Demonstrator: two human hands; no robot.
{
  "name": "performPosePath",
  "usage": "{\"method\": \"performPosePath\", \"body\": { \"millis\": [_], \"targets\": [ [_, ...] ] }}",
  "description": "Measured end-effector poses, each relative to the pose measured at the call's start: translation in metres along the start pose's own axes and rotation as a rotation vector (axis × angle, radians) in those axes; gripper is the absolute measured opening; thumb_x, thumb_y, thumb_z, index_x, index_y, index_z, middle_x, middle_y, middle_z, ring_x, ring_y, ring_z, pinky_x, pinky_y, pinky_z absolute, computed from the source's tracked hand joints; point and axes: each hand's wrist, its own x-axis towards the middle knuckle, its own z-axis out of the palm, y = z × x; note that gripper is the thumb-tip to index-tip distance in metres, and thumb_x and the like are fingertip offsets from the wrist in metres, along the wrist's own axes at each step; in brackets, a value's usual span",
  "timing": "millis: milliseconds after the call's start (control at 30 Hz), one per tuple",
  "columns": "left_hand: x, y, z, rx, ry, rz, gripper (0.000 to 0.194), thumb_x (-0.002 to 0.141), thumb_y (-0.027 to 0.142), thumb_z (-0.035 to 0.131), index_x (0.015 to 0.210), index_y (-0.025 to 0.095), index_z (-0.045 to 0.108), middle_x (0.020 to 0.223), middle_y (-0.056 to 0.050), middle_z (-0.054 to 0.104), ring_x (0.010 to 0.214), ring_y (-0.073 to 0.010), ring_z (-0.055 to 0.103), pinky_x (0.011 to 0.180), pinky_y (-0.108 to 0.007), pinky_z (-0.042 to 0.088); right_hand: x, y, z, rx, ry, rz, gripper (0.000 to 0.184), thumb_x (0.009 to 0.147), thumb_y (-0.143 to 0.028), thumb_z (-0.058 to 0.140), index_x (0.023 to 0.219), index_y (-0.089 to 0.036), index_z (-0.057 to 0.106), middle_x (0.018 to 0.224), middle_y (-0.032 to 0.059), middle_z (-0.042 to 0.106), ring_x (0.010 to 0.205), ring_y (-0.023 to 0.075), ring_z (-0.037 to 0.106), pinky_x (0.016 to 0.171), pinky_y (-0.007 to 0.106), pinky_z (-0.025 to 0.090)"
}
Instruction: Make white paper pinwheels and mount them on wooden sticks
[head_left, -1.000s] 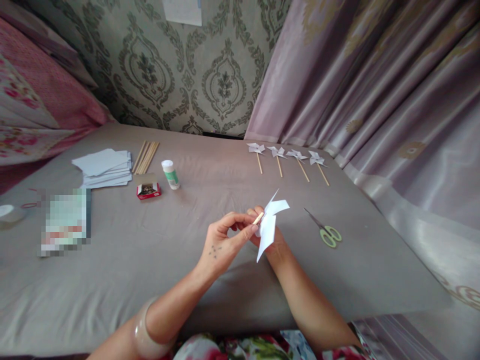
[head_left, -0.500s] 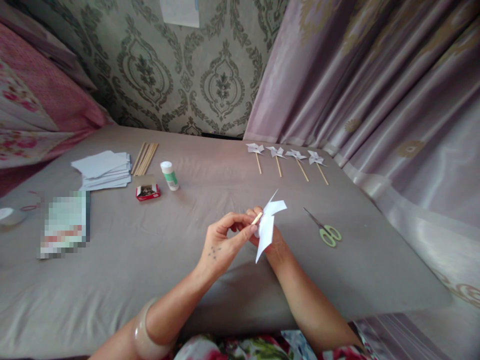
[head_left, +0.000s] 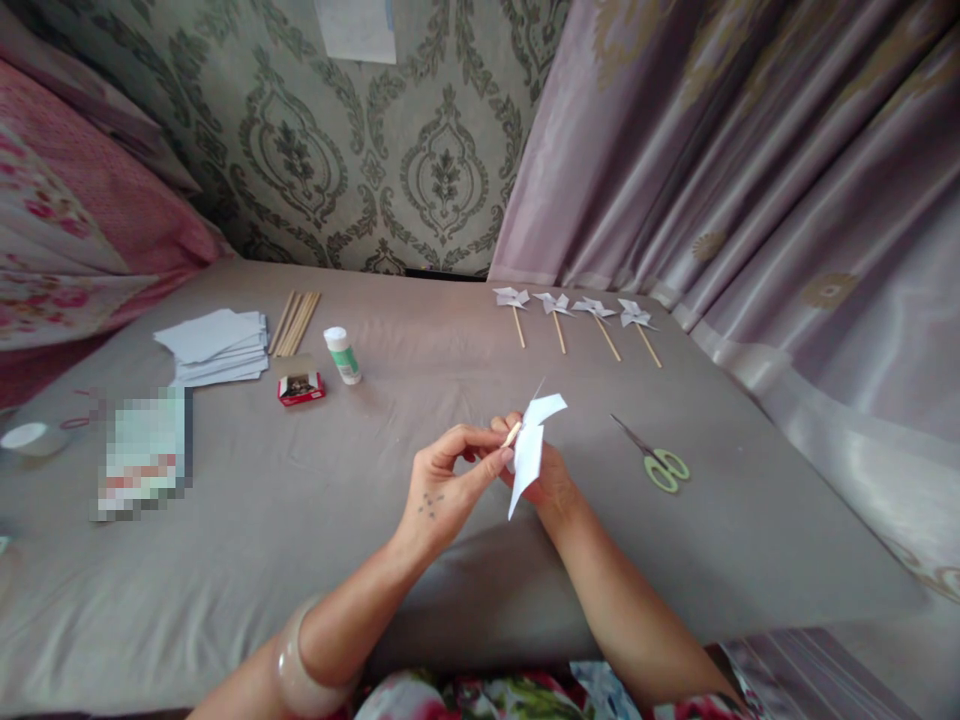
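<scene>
Turns the paper pinwheel (head_left: 529, 455) slightly more edge-on than a second ago, at five o'clock from the view's centre; suggests fine adjusting where paper meets wooden stick (head_left: 512, 435). Reaches in from seven o'clock with left hand (head_left: 439, 482), pinching the stick between thumb and forefinger. Comes from five o'clock with right hand (head_left: 551, 478), partly hidden behind the paper; cannot tell its exact grip.

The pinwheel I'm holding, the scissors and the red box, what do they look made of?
Pinwheel: matte white paper, judging by its thin, crisp-edged sails; its stick looks like pale, unpainted wood. Scissors: probably steel, from the slim grey blades, with smooth green handles that could be plastic. Red box: likely printed card, given its flat sides and open flap.
</scene>
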Motion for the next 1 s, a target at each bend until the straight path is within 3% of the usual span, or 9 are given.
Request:
{"method": "performPosePath", "body": {
  "millis": [133, 267, 567, 767, 1000],
  "targets": [
    [0.002, -0.002, -0.001, -0.009, 0.009, -0.006, 0.014, 0.069, 0.029, 0.075, 0.077, 0.018, 0.074, 0.075, -0.003, 0.070, 0.072, -0.0142, 0.058, 0.072, -0.026, 0.043, -0.002, -0.005, 0.005, -0.008, -0.017, -0.010, 0.027, 0.061, -0.043, 0.077, 0.061, -0.021, 0.062, 0.066, -0.0031, 0.044, 0.062, 0.0114, 0.043, 0.060, 0.026, 0.037],
    [0.004, -0.001, -0.001, -0.022, 0.017, -0.024, 0.015, 0.066, 0.031, 0.076, 0.074, 0.018, 0.074, 0.073, -0.003, 0.070, 0.070, -0.0141, 0.058, 0.069, -0.025, 0.043, -0.004, -0.009, 0.009, -0.015, 0.060, -0.038, 0.025, 0.058, -0.040, 0.080, 0.063, -0.020, 0.066, 0.066, -0.0026, 0.047, 0.063, 0.0112, 0.045, 0.060, 0.026, 0.038],
    [0.007, -0.007, -0.002, -0.114, 0.043, -0.088, 0.018, 0.062, 0.033, 0.078, 0.072, 0.017, 0.075, 0.075, -0.005, 0.070, 0.068, -0.0134, 0.058, 0.065, -0.023, 0.044, -0.001, -0.008, 0.016, -0.161, 0.203, -0.148, 0.027, 0.056, -0.039, 0.080, 0.061, -0.019, 0.063, 0.059, -0.0035, 0.052, 0.054, 0.0089, 0.041, 0.053, 0.023, 0.035],
    [0.011, -0.003, 0.001, -0.133, 0.075, -0.165, 0.020, 0.056, 0.033, 0.078, 0.067, 0.016, 0.074, 0.068, -0.004, 0.070, 0.061, -0.0129, 0.057, 0.061, -0.023, 0.044, 0.004, -0.003, 0.015, -0.247, 0.310, -0.185, 0.027, 0.055, -0.039, 0.077, 0.066, -0.019, 0.064, 0.057, -0.0027, 0.057, 0.054, 0.0104, 0.046, 0.054, 0.024, 0.037],
    [0.018, -0.017, -0.001, -0.150, 0.109, -0.250, 0.023, 0.050, 0.034, 0.081, 0.061, 0.016, 0.071, 0.056, 0.001, 0.064, 0.053, -0.0092, 0.051, 0.056, -0.021, 0.040, 0.014, 0.005, 0.011, -0.260, 0.413, -0.246, 0.025, 0.057, -0.034, 0.074, 0.072, -0.018, 0.063, 0.063, -0.0017, 0.062, 0.062, 0.0126, 0.054, 0.060, 0.025, 0.043]
  ]
}}
